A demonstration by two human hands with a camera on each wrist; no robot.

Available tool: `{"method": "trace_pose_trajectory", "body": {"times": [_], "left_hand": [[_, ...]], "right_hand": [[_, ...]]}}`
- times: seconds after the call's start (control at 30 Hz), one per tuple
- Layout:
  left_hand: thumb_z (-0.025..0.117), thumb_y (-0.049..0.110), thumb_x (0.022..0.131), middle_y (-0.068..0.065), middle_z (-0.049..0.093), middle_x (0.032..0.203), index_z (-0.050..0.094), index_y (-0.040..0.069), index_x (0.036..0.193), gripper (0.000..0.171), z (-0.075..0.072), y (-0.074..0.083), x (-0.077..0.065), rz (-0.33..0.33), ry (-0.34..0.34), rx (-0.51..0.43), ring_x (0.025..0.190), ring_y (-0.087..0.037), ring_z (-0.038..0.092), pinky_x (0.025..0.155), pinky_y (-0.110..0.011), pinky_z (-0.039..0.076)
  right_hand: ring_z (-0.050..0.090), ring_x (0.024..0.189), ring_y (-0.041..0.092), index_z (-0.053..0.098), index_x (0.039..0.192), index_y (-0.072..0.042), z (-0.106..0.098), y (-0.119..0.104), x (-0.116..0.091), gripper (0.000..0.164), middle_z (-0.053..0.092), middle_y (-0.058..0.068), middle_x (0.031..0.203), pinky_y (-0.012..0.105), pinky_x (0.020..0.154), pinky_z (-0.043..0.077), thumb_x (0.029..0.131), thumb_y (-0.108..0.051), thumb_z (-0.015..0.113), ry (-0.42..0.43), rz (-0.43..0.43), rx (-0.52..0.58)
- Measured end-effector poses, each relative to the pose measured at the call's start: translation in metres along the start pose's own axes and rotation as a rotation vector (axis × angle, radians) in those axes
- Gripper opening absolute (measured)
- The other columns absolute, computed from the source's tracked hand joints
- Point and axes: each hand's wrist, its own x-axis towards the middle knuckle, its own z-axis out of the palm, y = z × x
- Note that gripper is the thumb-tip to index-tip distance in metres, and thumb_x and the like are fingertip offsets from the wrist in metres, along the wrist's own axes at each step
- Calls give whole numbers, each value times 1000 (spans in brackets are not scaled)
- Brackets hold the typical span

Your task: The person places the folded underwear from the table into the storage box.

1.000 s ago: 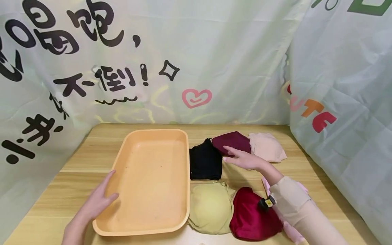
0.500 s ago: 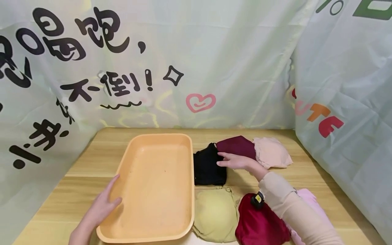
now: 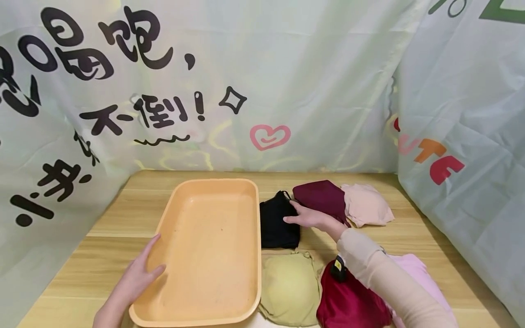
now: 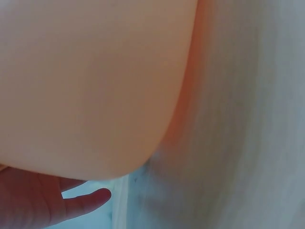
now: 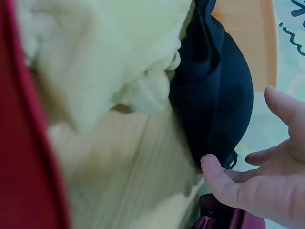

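An orange tray lies on the wooden table, its long side toward my left hand. That hand rests at the tray's left rim, fingers extended and thumb over the inside. In the left wrist view, the tray's outer wall fills much of the picture above part of the hand. My right hand is at the right edge of a folded black bra, fingers spread. In the right wrist view, the fingers of the right hand reach the end of the black bra; nothing is gripped.
Behind the right hand lie a maroon bra and a pale pink one. Nearer are a yellow bra, a red satin one and a pink garment, partly under the right forearm. Printed curtains border the table.
My right hand has moved left and slightly lower, from in front of the maroon bra to the black bra's edge. The left hand stays at the tray. The head view has shifted slightly.
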Motion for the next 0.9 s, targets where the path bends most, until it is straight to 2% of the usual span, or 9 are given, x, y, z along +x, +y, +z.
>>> {"method": "trace_pose_trajectory", "body": {"times": [0.1,0.23,0.33,0.47,0.7,0.9], "left_hand": [[63,7,82,-37,24,138,16,1,144,77,0,1,-1,-4,0,3,117,-60,28,87,-72,28],[63,9,82,-37,26,138,16,2,144,77,0,2,-2,-15,4,32,115,-61,31,85,-71,29],[63,10,83,-36,27,137,16,3,144,78,-1,1,-1,-27,0,60,113,-61,32,84,-71,30],[64,11,82,-35,27,138,15,4,144,79,-1,0,0,-33,-2,62,115,-60,31,87,-71,29],[65,14,83,-34,26,139,15,4,145,80,-2,1,-1,-40,-8,61,117,-59,29,87,-71,28],[65,15,82,-34,28,138,17,3,144,79,-2,4,-2,-42,3,79,115,-60,31,86,-71,29]], "right_hand": [[12,136,40,-2,144,1,-1,-3,3,78,-3,24,150,54,99,33,94,-29,49,-10,25,36],[7,136,39,-5,144,1,-1,-6,6,80,-5,23,150,57,103,27,94,-27,50,-7,61,131],[5,137,39,-10,144,-2,0,-9,6,81,-9,20,151,58,105,22,94,-26,50,-4,84,247],[5,137,39,-18,143,-7,-1,-14,5,85,-17,17,150,54,106,22,94,-24,49,15,80,349],[1,138,36,-19,143,-10,1,-16,5,88,-21,15,150,52,107,22,93,-21,52,57,45,415],[-6,138,35,-6,147,-13,3,-16,6,82,-14,15,151,60,105,17,91,-18,54,51,-8,389]]}}
